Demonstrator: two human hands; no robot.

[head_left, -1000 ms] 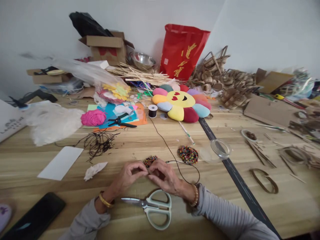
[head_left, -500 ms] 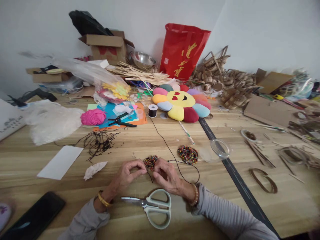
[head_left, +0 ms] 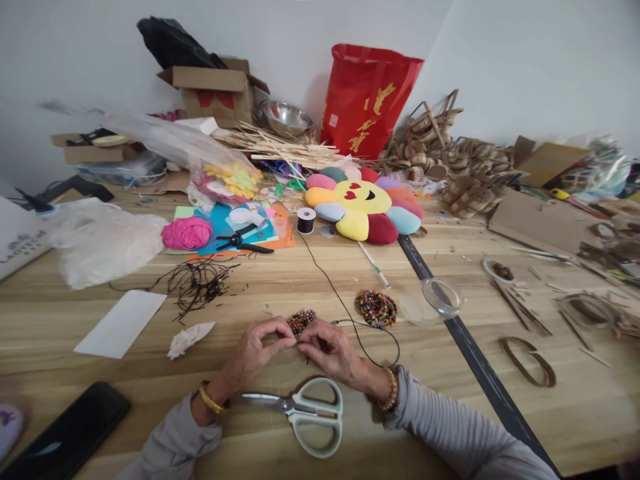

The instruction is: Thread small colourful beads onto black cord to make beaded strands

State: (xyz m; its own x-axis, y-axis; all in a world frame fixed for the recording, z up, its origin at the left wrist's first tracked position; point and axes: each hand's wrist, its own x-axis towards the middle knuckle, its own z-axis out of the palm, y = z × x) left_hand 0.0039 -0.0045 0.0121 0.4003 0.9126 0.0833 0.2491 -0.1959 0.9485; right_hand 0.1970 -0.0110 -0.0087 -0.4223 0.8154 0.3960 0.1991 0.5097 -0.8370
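Observation:
My left hand [head_left: 263, 347] and my right hand [head_left: 330, 350] meet fingertip to fingertip over the table. Both pinch a thin black cord, most of it hidden by the fingers. Just behind the fingertips lies a bunch of multicoloured beads [head_left: 301, 321]. A second coil of beads [head_left: 376, 309] rests to the right. Black cord [head_left: 327, 277] runs from a white spool [head_left: 306, 221] down toward my right hand and loops beside it. Below my hands lie scissors [head_left: 305, 410] with pale handles, their blades pointing left.
A phone [head_left: 70, 433], a white card [head_left: 121, 324] and a crumpled tissue [head_left: 190, 340] lie left. Tangled black cord [head_left: 203, 287] and pliers [head_left: 245, 243] sit further back. Beyond are a flower cushion [head_left: 363, 203] and a red bag [head_left: 370, 100]. A clear round container [head_left: 443, 298] stands right.
My right hand has shifted left, and its fingertips now meet those of my left hand. The short cord end between them is now mostly covered.

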